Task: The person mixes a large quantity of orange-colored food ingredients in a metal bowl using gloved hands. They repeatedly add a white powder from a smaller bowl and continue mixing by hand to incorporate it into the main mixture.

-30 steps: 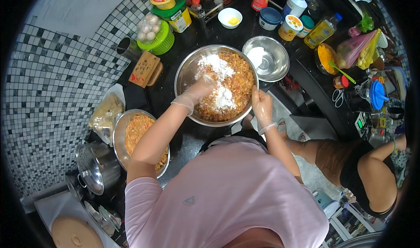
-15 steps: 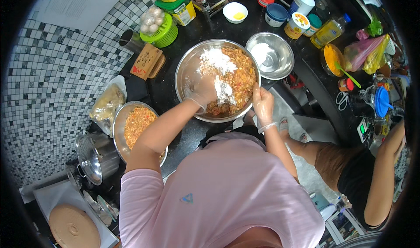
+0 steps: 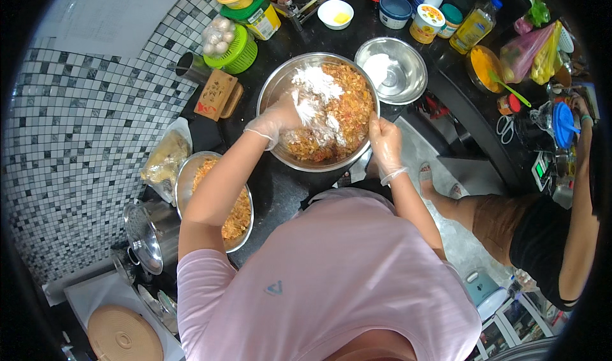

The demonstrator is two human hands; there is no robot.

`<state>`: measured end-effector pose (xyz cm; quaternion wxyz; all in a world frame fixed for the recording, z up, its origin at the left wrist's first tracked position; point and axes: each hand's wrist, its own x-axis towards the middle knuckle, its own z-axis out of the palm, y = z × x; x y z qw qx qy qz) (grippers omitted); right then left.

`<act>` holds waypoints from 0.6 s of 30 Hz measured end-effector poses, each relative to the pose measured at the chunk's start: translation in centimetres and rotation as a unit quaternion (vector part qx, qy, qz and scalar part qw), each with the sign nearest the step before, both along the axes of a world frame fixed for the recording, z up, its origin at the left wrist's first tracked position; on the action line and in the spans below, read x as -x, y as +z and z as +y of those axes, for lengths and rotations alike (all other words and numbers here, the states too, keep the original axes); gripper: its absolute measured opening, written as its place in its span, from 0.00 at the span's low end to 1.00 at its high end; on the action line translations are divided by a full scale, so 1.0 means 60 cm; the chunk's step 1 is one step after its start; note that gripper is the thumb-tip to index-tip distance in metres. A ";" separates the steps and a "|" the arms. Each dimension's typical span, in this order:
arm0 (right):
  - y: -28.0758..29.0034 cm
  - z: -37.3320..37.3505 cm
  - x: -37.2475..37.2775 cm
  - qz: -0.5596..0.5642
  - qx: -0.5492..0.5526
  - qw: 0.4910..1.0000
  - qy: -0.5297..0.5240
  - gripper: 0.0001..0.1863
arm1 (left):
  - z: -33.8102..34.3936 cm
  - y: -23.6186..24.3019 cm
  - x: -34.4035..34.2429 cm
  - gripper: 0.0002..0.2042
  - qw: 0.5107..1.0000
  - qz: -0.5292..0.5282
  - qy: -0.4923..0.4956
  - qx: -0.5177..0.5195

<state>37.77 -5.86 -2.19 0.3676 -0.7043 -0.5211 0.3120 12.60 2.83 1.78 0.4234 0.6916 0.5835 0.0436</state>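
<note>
White powder (image 3: 319,84) now more broken up, lower patch, in chunky orange mixture (image 3: 354,100); blending looks partial. Left hand (image 3: 285,114): closure unclear. Right hand (image 3: 386,143) grips round steel bowl (image 3: 273,91).

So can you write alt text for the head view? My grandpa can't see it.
A gloved left hand is in chunky orange mixture topped with white powder, inside a large metal bowl that the gloved right hand grips from the right. A smaller metal bowl stands beside it.
</note>
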 end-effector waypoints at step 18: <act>-0.001 -0.001 -0.002 0.012 0.005 1.000 0.005 0.26 | -0.012 -0.044 -0.042 0.32 0.957 0.285 -0.045 -0.026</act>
